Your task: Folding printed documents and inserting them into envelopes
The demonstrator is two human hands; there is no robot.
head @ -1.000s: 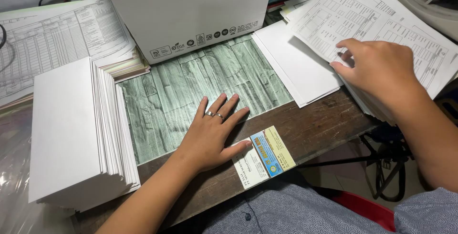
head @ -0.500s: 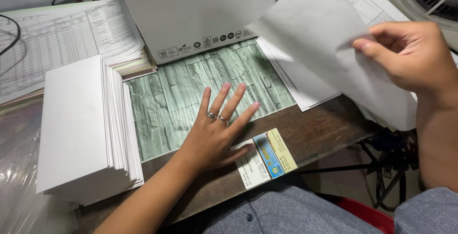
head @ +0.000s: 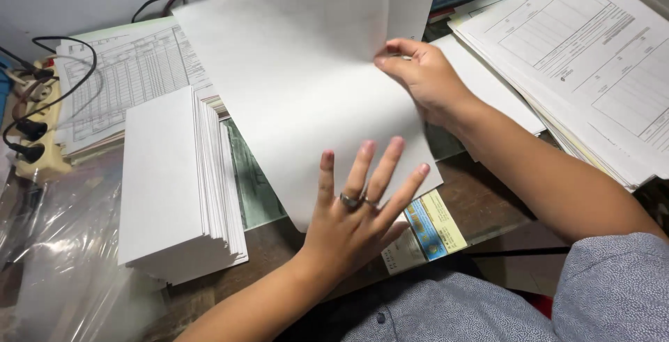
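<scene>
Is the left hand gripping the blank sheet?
No, the left hand lies open with fingers spread; the right hand pinches the blank sheet.

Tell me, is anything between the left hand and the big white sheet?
Nothing visible. The left hand lies with spread fingers right at the lower edge of the sheet, fingertips over the paper. The right hand pinches the sheet's right edge. The stack of folded paper sits off to the left, not between them.
</scene>
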